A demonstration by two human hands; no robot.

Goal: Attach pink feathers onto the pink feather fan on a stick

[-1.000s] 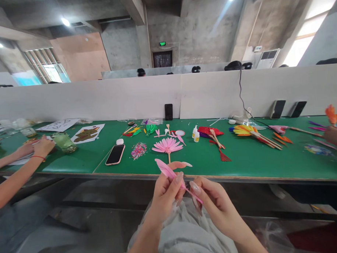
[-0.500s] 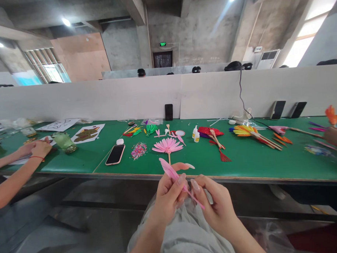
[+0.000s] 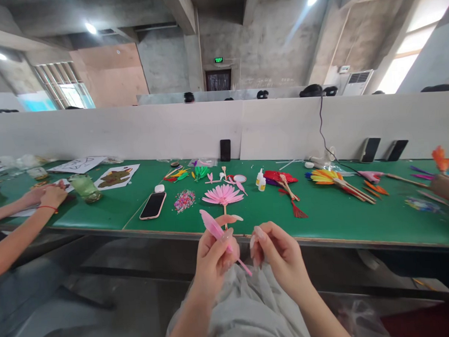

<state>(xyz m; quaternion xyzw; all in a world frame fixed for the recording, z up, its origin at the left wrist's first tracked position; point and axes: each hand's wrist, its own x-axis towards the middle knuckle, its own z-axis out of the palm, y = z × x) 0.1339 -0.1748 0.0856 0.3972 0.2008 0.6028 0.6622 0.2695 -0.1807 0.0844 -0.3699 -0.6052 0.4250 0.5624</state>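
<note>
A pink feather [image 3: 210, 224] is pinched between the thumb and fingers of my left hand [image 3: 212, 260], its vane pointing up and left, its thin quill hanging down to the right. To the right, apart from the feather, my right hand [image 3: 282, 257] has its thumb and fingertips pressed together. Whatever may be between them is hidden or too small to make out. Just beyond my hands, a fan of pink feathers [image 3: 223, 194] on a wooden stick lies at the table's front edge.
On the green table [image 3: 197, 222] are a phone [image 3: 152, 205], pink beads [image 3: 184, 201], small glue bottles [image 3: 261, 181], a red feather piece [image 3: 283, 177] and yellow feathers [image 3: 324, 176]. Another person's hands [image 3: 50, 196] work at the left; a hand [image 3: 446, 188] holds orange feathers at the right.
My left hand has moved slightly left with the pink feather. The fingers of my right hand have come away from its quill, leaving a gap between my hands.
</note>
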